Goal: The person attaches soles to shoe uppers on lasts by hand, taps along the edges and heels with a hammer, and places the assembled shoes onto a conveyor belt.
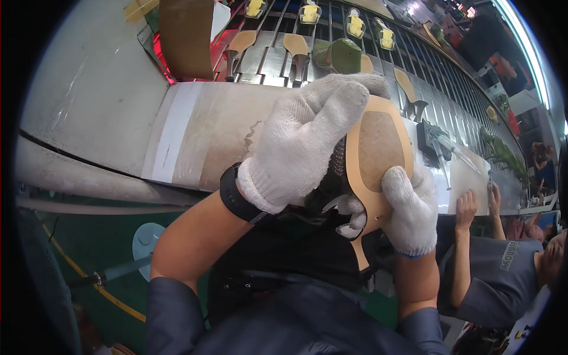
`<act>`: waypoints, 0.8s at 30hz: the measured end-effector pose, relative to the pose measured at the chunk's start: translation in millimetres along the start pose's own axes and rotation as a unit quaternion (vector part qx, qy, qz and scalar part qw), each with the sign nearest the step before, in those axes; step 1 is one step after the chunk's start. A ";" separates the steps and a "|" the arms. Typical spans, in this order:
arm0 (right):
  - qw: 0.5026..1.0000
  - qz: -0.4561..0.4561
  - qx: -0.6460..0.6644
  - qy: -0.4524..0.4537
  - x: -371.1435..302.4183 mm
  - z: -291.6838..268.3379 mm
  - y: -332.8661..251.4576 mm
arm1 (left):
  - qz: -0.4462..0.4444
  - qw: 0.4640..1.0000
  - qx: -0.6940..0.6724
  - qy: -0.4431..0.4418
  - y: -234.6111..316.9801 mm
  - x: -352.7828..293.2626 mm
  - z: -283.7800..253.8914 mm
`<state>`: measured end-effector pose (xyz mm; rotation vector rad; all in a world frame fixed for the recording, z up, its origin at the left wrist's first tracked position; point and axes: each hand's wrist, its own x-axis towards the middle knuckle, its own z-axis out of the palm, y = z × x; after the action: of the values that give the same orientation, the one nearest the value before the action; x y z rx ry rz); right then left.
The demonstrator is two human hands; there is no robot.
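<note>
Both my hands wear white knit gloves and hold a high-heeled shoe point(374, 155) sole up, its tan sole with a darker patch facing me. My left hand point(307, 142) wraps over the black upper and toe end of the shoe. My right hand point(408, 207) grips the sole's lower right edge near the heel. A black band sits on my left wrist. The shoe is held just above the near edge of a pale workbench point(201, 136).
Behind the bench a slatted conveyor point(331, 53) carries several tan-soled shoes point(296, 47) and yellow items. A brown cardboard piece point(186, 35) stands at the back left. A person in a grey shirt point(503, 272) sits to my right, hands on the bench. Green floor lies below left.
</note>
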<state>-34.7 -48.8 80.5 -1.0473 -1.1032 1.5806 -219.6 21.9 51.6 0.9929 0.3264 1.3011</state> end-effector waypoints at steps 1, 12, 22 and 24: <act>1.000 -0.001 0.000 0.002 -0.2 -0.3 -1.1 | -0.001 1.000 -0.001 -0.002 -1.9 -0.1 -1.6; 0.991 0.094 -0.072 -0.059 -20.6 15.9 -2.6 | 0.082 0.984 0.155 0.041 17.2 -45.9 6.7; 0.908 -0.238 -0.315 -0.142 -18.1 36.6 42.4 | 0.003 0.910 0.361 0.202 79.8 -89.2 3.1; 0.905 -0.243 -0.312 -0.158 -13.7 45.0 45.1 | -0.004 0.905 0.370 0.211 84.9 -92.9 -2.1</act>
<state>-83.8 -78.6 49.7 -0.8147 -2.0064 1.0178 -303.2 -66.0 85.7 1.3172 1.2262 1.4038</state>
